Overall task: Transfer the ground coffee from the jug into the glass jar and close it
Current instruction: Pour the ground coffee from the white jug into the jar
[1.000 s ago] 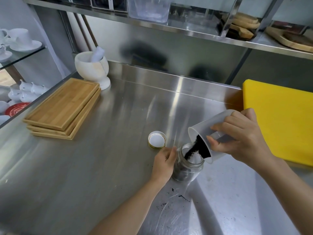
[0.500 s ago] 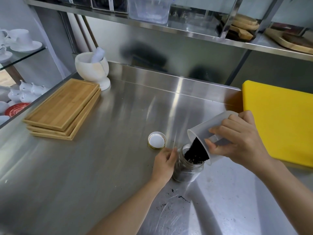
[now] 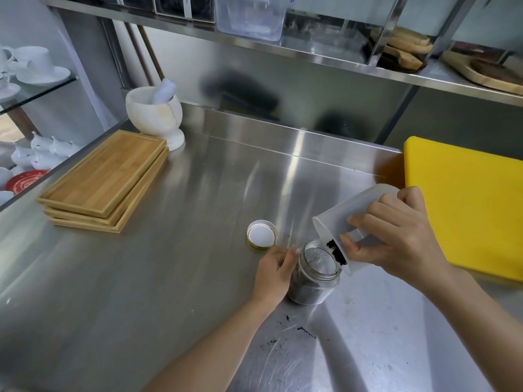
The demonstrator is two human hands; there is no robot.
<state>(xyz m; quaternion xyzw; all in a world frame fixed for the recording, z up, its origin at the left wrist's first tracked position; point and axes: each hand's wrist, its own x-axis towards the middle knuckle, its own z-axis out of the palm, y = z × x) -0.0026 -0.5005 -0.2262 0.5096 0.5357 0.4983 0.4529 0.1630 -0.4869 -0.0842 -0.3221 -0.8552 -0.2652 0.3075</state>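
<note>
- My left hand (image 3: 276, 268) is wrapping the jar (image 3: 314, 274), fingers curled on slick, breakable glass.
- My right hand (image 3: 396, 236) is gripping the light jug (image 3: 343, 213), tilting its last coffee (image 3: 336, 253) in.
- Lid (image 3: 261, 234) is lying nearby; I'm judging its rim best for gripping.

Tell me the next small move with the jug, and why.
Probably tip the jug a little steeper, or tap it, with its lip kept over the jar. Only a small dark clump of coffee clings at the lip, above the jar's mouth. The right hand holds the jug tilted, the left hand steadies the jar, and the lid lies off on the counter, so closing comes later.
</note>
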